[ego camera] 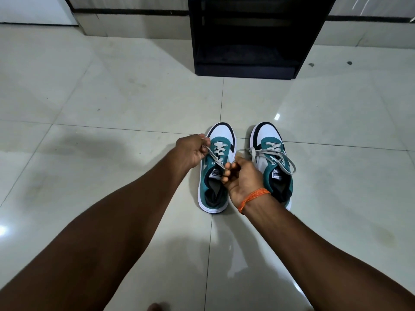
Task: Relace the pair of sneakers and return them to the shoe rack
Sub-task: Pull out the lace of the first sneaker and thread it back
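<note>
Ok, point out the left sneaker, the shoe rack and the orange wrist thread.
left sneaker [222,134]: head view, white toe cap.
shoe rack [244,71]: head view, bottom front edge.
orange wrist thread [253,197]: head view, strands across right wrist.

Two bare forearms reach forward from the bottom edge. The left hand [190,151] is closed in a pinch, knuckles up. The right hand [243,176] is curled closed, with an orange thread [253,197] round its wrist.

1. One camera only, worn on the person's head, wide-angle, tilted forward and down.
2. It looks along both forearms to the sneakers [244,167] on the tiled floor [112,104], fairly near.
3. The black shoe rack [253,37] stands farther ahead, at the frame's top edge, cut off.
</note>
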